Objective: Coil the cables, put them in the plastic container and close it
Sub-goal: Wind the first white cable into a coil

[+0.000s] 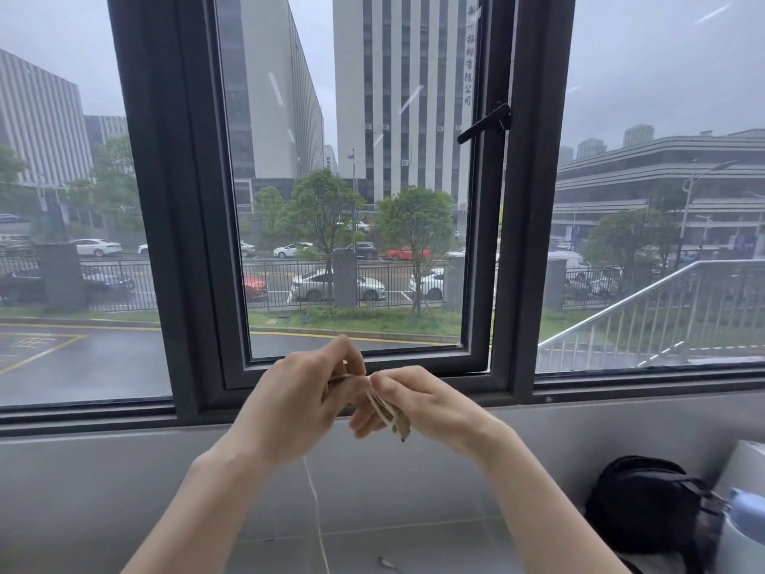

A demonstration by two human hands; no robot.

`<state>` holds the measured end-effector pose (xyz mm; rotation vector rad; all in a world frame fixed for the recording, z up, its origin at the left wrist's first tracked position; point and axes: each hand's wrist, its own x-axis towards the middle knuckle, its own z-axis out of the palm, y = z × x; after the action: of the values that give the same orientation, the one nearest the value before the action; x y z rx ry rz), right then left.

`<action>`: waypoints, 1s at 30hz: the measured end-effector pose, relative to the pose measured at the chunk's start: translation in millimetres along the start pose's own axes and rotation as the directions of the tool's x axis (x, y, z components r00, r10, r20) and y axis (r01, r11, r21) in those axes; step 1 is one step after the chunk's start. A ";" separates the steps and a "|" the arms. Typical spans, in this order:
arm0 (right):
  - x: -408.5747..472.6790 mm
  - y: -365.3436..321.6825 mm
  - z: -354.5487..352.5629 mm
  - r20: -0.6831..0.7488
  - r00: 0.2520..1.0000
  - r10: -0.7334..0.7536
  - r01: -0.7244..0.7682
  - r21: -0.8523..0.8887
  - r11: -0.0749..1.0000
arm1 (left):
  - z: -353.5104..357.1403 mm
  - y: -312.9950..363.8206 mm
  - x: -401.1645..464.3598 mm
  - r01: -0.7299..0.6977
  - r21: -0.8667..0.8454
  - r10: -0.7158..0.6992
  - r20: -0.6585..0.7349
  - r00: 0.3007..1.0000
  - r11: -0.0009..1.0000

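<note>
Both hands are raised in front of the window, close together. A thin white cable [316, 511] hangs down from my left hand [298, 403] toward the sill and runs out of the bottom of the view. Several loops of the same cable lie across the fingers of that hand. My right hand [418, 403] pinches the cable loops [383, 406] where they cross between the two hands; a small dark end shows just below its fingers. The plastic container is not in view.
A grey window sill [124, 490] runs below the hands, with a dark-framed window [174, 242] behind. A black bag [650, 507] sits at the lower right beside a white and blue object [745, 515]. A small connector [387, 563] lies on the sill.
</note>
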<state>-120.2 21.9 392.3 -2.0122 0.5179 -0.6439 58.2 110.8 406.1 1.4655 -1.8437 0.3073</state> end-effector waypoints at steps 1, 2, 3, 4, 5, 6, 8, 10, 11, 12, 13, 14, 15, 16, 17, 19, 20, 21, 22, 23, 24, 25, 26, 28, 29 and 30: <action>-1.2 0.1 -0.2 0.030 0.999 0.010 -0.012 0.040 0.999 | -3.0 -2.7 3.0 -0.002 -0.028 0.002 -0.006 1.000 1.000; -2.2 0.3 -0.1 0.056 0.998 0.011 -0.016 0.081 0.997 | -5.0 -5.4 5.5 -0.005 -0.054 0.005 -0.011 1.000 0.999; -2.8 -0.6 -0.4 0.081 0.997 0.005 -0.014 0.115 0.993 | -5.9 -7.7 7.7 -0.012 -0.078 0.011 -0.014 1.000 0.997; -3.3 -1.1 -1.0 0.105 0.994 -0.007 -0.007 0.130 0.991 | -5.8 -9.5 9.3 -0.019 -0.105 0.017 -0.018 1.000 0.994; -3.7 -2.3 -1.3 0.127 0.992 -0.016 -0.002 0.138 0.990 | -4.9 -11.2 10.2 -0.019 -0.143 0.016 -0.023 1.000 0.990; -4.2 -3.6 -1.4 0.149 0.989 -0.026 0.004 0.151 0.988 | -3.2 -12.8 11.0 -0.009 -0.193 0.004 -0.028 1.000 0.981; -5.0 -6.4 -1.6 0.191 0.980 -0.055 0.009 0.230 0.973 | 1.4 -15.5 11.7 0.036 -0.332 -0.046 -0.023 0.999 0.943; -5.8 -10.3 -2.1 0.191 0.977 -0.090 0.021 0.336 0.942 | 9.1 -16.1 9.1 0.078 -0.512 -0.098 -0.012 0.995 0.856; -5.9 -12.5 -2.7 0.172 0.979 -0.108 0.036 0.377 0.926 | 15.0 -16.1 6.9 0.097 -0.600 -0.134 -0.018 0.991 0.794; -5.4 -14.0 -2.8 0.155 0.979 -0.129 0.055 0.411 0.910 | 22.2 -15.8 4.1 0.116 -0.677 -0.179 -0.024 0.984 0.727; -4.8 -15.0 -2.7 0.145 0.978 -0.152 0.075 0.438 0.896 | 30.2 -14.5 1.6 0.134 -0.739 -0.220 -0.019 0.975 0.660; -3.9 -15.4 -2.2 0.139 0.975 -0.173 0.091 0.459 0.884 | 38.3 -12.7 -1.2 0.148 -0.787 -0.246 -0.005 0.969 0.599; -2.8 -15.7 -1.3 0.133 0.973 -0.188 0.103 0.478 0.872 | 46.3 -10.2 -3.7 0.155 -0.817 -0.258 0.008 0.966 0.555; -1.3 -15.8 -0.2 0.123 0.972 -0.200 0.113 0.500 0.859 | 54.0 -8.0 -5.6 0.157 -0.832 -0.268 0.011 0.963 0.532; -0.2 -15.8 0.3 0.108 0.972 -0.210 0.123 0.529 0.840 | 60.6 -5.5 -7.3 0.165 -0.833 -0.283 0.010 0.959 0.527; 1.2 -16.3 -0.2 0.065 0.972 -0.228 0.146 0.590 0.794 | 74.2 -1.6 -9.9 0.201 -0.800 -0.330 0.005 0.944 0.565; 1.8 -16.1 -1.1 0.039 0.972 -0.231 0.161 0.603 0.781 | 80.9 0.8 -12.1 0.227 -0.779 -0.356 0.005 0.935 0.585; 2.4 -15.6 -2.4 0.009 0.974 -0.228 0.177 0.604 0.777 | 86.2 3.6 -14.9 0.256 -0.766 -0.380 0.016 0.925 0.590; 3.5 -14.6 -3.7 -0.026 0.974 -0.223 0.194 0.599 0.777 | 89.8 6.8 -18.4 0.280 -0.760 -0.393 0.035 0.919 0.587; 4.8 -12.9 -5.4 -0.065 0.974 -0.219 0.214 0.590 0.778 | 92.4 10.2 -22.1 0.296 -0.752 -0.386 0.059 0.921 0.589; 6.1 -10.4 -7.1 -0.106 0.971 -0.215 0.236 0.577 0.782 | 93.9 13.1 -26.2 0.306 -0.740 -0.368 0.085 0.926 0.599; 7.6 -7.5 -8.7 -0.148 0.967 -0.206 0.254 0.557 0.791 | 94.4 16.5 -30.1 0.315 -0.723 -0.348 0.109 0.931 0.615; 8.8 -4.8 -9.7 -0.189 0.963 -0.193 0.265 0.528 0.807 | 94.2 19.1 -33.6 0.326 -0.700 -0.334 0.131 0.933 0.636; 9.8 -0.4 -11.2 -0.256 0.954 -0.158 0.261 0.444 0.857 | 91.1 24.2 -37.8 0.349 -0.624 -0.320 0.163 0.933 0.700; 9.7 1.9 -11.4 -0.284 0.949 -0.139 0.244 0.382 0.891 | 89.0 26.3 -38.6 0.355 -0.567 -0.312 0.176 0.934 0.743; 9.3 4.1 -11.1 -0.308 0.944 -0.121 0.219 0.307 0.926 | 86.6 28.2 -38.8 0.353 -0.497 -0.300 0.186 0.936 0.793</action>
<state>-120.4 7.2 395.7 -1.6577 0.3678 -1.0676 0.2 96.3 327.2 1.3812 -1.5344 -0.4234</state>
